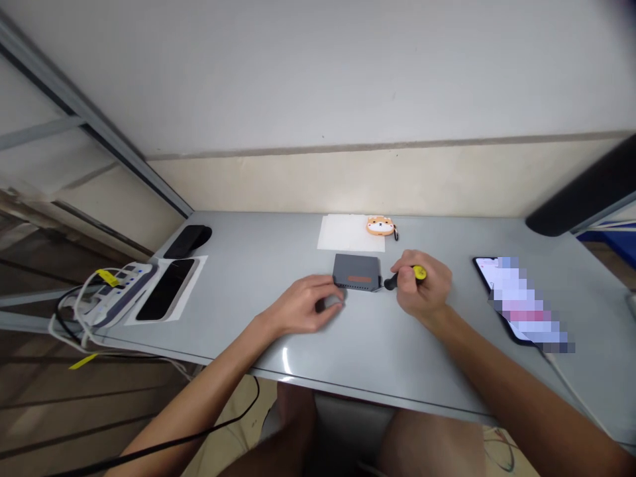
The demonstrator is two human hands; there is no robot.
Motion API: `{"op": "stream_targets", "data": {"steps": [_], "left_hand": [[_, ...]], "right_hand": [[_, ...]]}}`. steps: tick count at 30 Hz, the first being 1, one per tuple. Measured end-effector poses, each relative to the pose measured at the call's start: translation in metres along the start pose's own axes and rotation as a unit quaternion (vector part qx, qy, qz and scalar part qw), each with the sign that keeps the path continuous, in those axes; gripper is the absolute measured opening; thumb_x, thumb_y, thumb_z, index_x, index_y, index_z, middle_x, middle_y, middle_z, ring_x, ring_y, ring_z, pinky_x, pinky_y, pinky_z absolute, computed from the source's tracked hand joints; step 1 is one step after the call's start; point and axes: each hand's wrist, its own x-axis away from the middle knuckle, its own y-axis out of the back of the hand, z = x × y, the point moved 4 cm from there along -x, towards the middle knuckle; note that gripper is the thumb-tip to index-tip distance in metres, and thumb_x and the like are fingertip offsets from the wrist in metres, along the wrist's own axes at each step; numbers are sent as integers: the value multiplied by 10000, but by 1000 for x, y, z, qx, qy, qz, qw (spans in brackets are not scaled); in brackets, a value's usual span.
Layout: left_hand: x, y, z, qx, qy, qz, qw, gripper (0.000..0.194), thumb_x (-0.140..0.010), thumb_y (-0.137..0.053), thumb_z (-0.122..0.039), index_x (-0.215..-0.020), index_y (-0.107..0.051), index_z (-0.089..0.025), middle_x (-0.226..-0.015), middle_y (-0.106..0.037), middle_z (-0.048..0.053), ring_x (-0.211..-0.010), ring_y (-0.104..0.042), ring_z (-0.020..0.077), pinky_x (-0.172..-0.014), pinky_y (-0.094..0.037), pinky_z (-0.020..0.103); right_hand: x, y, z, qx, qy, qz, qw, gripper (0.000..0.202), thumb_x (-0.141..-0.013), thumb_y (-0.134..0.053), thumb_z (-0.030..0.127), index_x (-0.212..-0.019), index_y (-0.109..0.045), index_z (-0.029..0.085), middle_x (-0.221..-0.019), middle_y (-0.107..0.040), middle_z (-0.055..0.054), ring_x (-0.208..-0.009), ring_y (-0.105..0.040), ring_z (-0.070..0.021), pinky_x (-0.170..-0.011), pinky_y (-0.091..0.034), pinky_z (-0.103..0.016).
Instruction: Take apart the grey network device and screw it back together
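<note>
A dark grey box (pixel 356 271) with an orange-brown patch and a row of small holes along its front edge lies flat on the desk. My left hand (pixel 311 305) holds its left front corner, fingers curled against the edge and thumb a little apart. In my right hand (pixel 423 281), a closed fist wraps round a screwdriver (pixel 392 281) with a black and yellow handle. The screwdriver lies nearly level, pointing left at the box's right front corner. Its tip is too small to tell whether it sits in the box or only touches it.
Behind the box are white paper (pixel 342 233) and an orange animal-face case (pixel 380 226). A lit phone (pixel 517 301) with a cable lies right. At left are a dark phone (pixel 167 289), a black object (pixel 187 241) and a power strip (pixel 119 295) with cables. A wall (pixel 348 182) stands behind the desk.
</note>
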Motion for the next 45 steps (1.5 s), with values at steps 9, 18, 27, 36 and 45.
{"op": "stream_targets", "data": {"steps": [9,18,27,36,45], "left_hand": [[5,-5,4,-14,-18,7,1000,270,-1102,-547,-287,-964,-769,-219,-899,-755,42,-833,-707,182,-813,-589,333],[7,7,15,1,8,4,1000,245,-1095,-584,-330,-984,-768,-215,-975,-757,53,-887,-727,186,-814,-597,326],[5,21,28,-18,25,-4,1000,298,-1103,-526,-328,-934,-743,-213,-898,-744,38,-801,-693,176,-758,-554,300],[-65,44,86,-79,164,-37,983,247,-1004,-607,-356,-916,-785,-208,-928,-740,58,-774,-628,194,-744,-485,304],[-83,32,98,-60,173,-37,982,232,-974,-602,-313,-939,-803,-203,-944,-737,65,-778,-632,198,-790,-510,318]], "right_hand": [[3,-5,-4,11,-22,-23,999,483,-1074,-450,456,-634,-495,264,-477,-523,20,-399,-474,-134,-408,-325,-303],[1,-6,-2,-5,2,-32,999,341,-1010,-489,258,-670,-465,255,-490,-502,38,-412,-415,-118,-421,-324,-279],[-3,-3,-5,-15,9,-39,999,281,-938,-534,167,-681,-456,253,-499,-504,52,-432,-409,-115,-444,-312,-273],[-2,1,-17,-14,-102,-80,991,478,-1070,-447,490,-658,-470,248,-519,-475,35,-457,-439,-116,-467,-337,-277],[-4,4,-49,-62,-378,-145,912,511,-967,-523,662,-688,-547,235,-640,-533,20,-588,-490,-127,-558,-414,-277]]}}
